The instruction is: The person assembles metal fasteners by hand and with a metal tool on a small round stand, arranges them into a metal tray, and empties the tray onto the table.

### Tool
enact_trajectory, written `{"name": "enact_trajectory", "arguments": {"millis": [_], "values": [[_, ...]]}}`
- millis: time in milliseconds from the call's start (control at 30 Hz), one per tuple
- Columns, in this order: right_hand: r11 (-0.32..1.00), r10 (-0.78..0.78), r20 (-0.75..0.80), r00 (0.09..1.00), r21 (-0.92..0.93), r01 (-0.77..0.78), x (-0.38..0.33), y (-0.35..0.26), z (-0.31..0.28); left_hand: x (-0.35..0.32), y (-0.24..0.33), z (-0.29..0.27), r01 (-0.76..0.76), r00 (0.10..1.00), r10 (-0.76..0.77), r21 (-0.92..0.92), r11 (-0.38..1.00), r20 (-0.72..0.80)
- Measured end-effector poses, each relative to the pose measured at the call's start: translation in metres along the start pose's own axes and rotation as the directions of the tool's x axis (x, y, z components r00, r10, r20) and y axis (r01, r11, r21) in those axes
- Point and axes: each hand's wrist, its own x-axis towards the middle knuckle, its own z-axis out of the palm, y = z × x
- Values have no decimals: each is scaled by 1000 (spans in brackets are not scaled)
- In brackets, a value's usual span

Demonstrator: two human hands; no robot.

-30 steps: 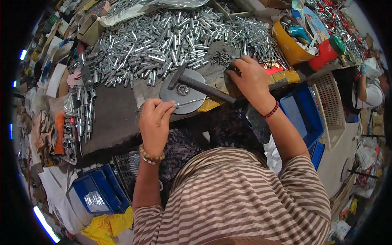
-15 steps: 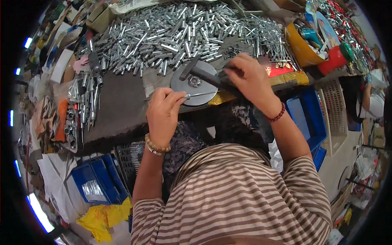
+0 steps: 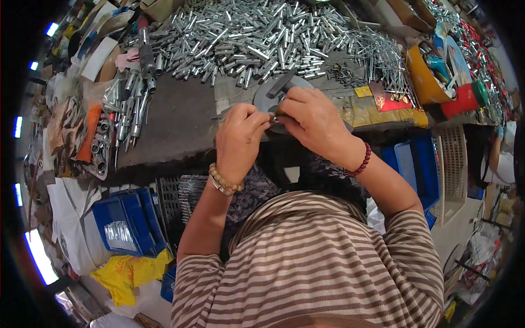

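Left hand (image 3: 236,139) and right hand (image 3: 321,123) pinch a metal part (image 3: 275,118) between fingers (image 3: 260,117), at the near edge of the disc (image 3: 263,98). Advised: align both grips squarely, clear of the hammer (image 3: 281,85) on the disc.

Workshop: hammer (image 3: 281,85), heaped metal parts (image 3: 257,41)

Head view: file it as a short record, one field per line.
Left hand: pinches a small metal part
Right hand: fingertips at the same part, grip unclear
Beyond hands: hammer over grey disc, handle mostly hidden
Bench back: metal tubes, thin rods to their right
Bench right: yellow tub, red jar
Beside person: blue bins left and right
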Motion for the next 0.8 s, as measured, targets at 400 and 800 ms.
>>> {"name": "enact_trajectory", "arguments": {"millis": [400, 800], "values": [[969, -46, 178, 983, -233, 88, 1, 0, -11, 0, -1, 1, -8, 1000, 9, -26, 1000, 2], [955, 295, -50, 954, -5, -296, -35, -4, -44, 1, -8, 0, 12, 1000, -9, -93, 996, 27]]}}
